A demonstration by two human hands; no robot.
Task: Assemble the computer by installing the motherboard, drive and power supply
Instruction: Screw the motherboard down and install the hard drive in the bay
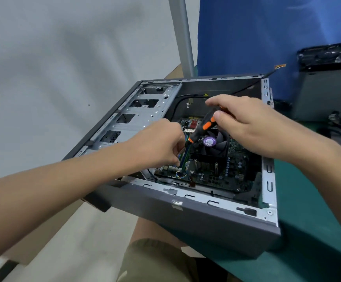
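Observation:
An open grey computer case (186,218) lies on its side, overhanging the green table's near edge. Inside it sits the green motherboard (222,171) with a black cooler fan (216,143) bearing a purple sticker. My right hand (245,123) grips the top of a black-and-orange screwdriver (203,127) that points down and left toward the board's left edge. My left hand (161,143) reaches in beside the shaft, fingers curled at the screwdriver's lower end; the tip is hidden behind them. The drive cage (137,117) at the case's left stands bare.
A green mat (308,231) covers the table. A second dark case (326,88) with loose cables stands at the far right against a blue backdrop. A grey post (183,35) rises behind the case. My knees show below the table edge.

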